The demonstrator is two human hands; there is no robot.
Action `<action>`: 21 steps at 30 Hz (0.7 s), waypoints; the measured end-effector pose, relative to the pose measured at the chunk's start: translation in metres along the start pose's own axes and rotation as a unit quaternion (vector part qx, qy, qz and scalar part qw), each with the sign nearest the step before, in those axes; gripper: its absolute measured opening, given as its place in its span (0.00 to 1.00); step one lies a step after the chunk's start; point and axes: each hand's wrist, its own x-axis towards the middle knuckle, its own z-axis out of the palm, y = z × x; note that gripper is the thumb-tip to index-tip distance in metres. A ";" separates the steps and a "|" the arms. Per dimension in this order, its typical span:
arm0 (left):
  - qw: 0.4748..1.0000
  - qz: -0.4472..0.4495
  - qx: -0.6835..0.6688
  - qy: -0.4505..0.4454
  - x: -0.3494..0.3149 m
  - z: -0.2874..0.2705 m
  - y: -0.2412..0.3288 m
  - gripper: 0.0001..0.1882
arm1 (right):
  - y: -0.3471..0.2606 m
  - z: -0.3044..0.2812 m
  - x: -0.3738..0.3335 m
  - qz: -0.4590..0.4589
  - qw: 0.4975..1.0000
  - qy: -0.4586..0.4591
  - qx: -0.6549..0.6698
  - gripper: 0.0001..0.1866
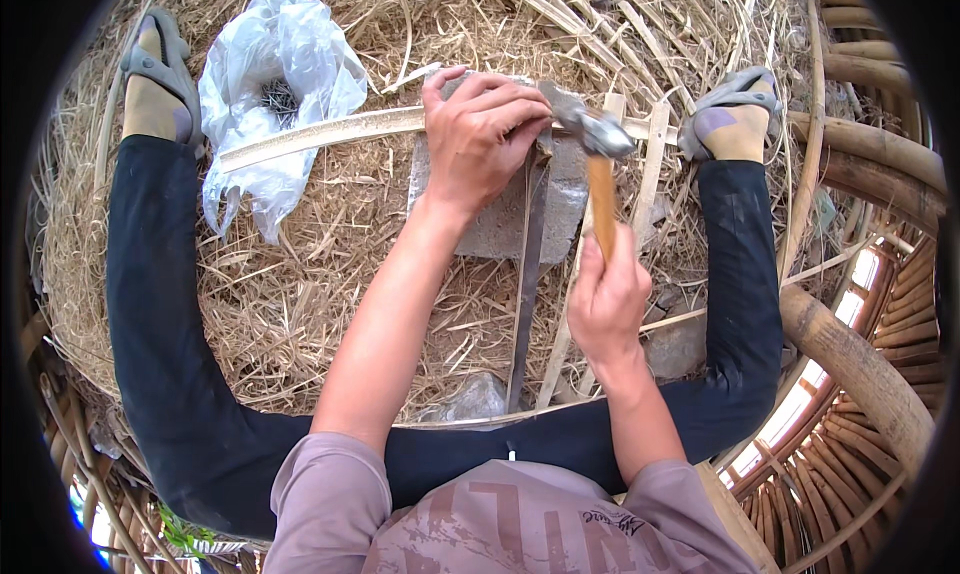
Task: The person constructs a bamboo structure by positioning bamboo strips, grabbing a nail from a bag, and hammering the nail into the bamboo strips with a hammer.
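Note:
My left hand (pixel 478 144) is closed over a pale bamboo strip (pixel 335 132) that runs crosswise on a grey block (pixel 490 224). Its thumb and fingertips press together where this strip meets a darker upright strip (pixel 532 244); whether they also pinch a nail is hidden. In my right hand (pixel 612 299) is a hammer (pixel 601 199), gripped low on its wooden handle. The metal head hovers just right of my left fingertips, slightly blurred. Left of the block, a clear plastic bag (pixel 335 69) lies open with a pile of nails (pixel 279 99) inside.
Dry straw and bamboo shavings (pixel 310 314) cover the ground between my outstretched legs. More split strips (pixel 650 164) lie right of the block and at the far side. Thick bamboo poles (pixel 860 354) stand along the right, and a stone (pixel 675 349) sits near my right knee.

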 end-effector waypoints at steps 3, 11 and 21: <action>1.000 0.002 -0.005 0.007 0.001 0.000 0.001 0.03 | 0.003 -0.001 0.000 -0.021 1.000 0.015 -0.005 0.06; 1.000 0.009 0.004 -0.001 0.005 -0.003 0.007 0.03 | 0.003 -0.033 0.004 0.037 0.994 0.072 0.078 0.09; 0.999 -0.027 -0.045 -0.010 0.002 -0.010 0.008 0.16 | 0.031 -0.097 0.012 0.153 0.937 0.198 0.242 0.13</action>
